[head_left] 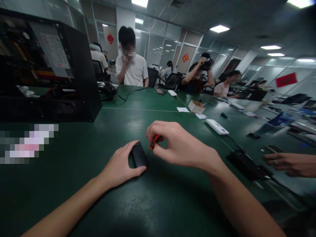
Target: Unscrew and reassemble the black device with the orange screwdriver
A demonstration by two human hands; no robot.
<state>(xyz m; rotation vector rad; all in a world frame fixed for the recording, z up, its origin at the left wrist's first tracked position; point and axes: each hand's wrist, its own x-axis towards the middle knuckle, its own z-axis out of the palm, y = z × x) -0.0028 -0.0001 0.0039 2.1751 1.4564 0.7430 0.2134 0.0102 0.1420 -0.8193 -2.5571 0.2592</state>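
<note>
Left fingers (134, 157) clasping small black device (139, 154), right fingers (158, 144) pinching red-handled screwdriver (155, 141) just above it

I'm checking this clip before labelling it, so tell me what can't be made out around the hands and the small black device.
Head view only:
- Tip of the red-handled screwdriver: hidden by the right hand.
- Near face of the small black device: covered partly by the left hand; too dark for detail.
- Patch at the left on the green table: pixelated.
- Another person's hand: cut off by the right edge.
</note>
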